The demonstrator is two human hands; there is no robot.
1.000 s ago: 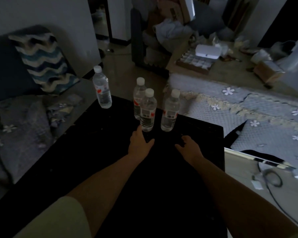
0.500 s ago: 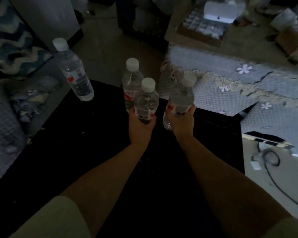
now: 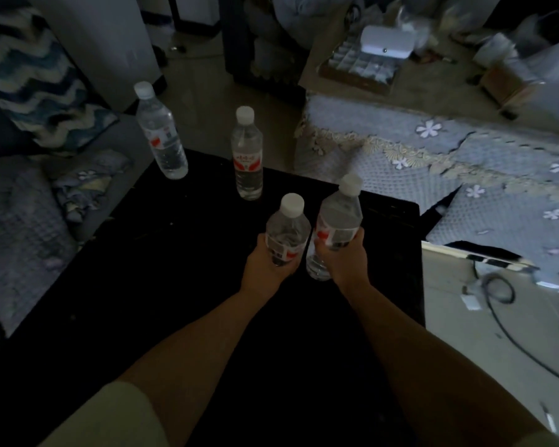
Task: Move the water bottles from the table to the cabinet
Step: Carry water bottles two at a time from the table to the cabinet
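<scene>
My left hand point(image 3: 265, 269) grips a clear water bottle point(image 3: 288, 229) with a white cap, lifted above the black table point(image 3: 175, 285). My right hand point(image 3: 346, 259) grips a second water bottle point(image 3: 338, 221), tilted slightly right, also off the table. A third bottle point(image 3: 247, 153) with a red label stands upright near the table's far edge. At the far left corner stands one more bottle point(image 3: 160, 133). No cabinet is recognisable in view.
A sofa with a zigzag cushion point(image 3: 36, 82) lies to the left. A blue floral cover point(image 3: 465, 169) spreads to the right. A cluttered low table with a white box point(image 3: 386, 43) stands beyond. Cables point(image 3: 497, 295) lie on the floor at right.
Both hands reached the bottles, closed round them and lifted them toward me, away from the red-labelled bottle. The camera tilted down.
</scene>
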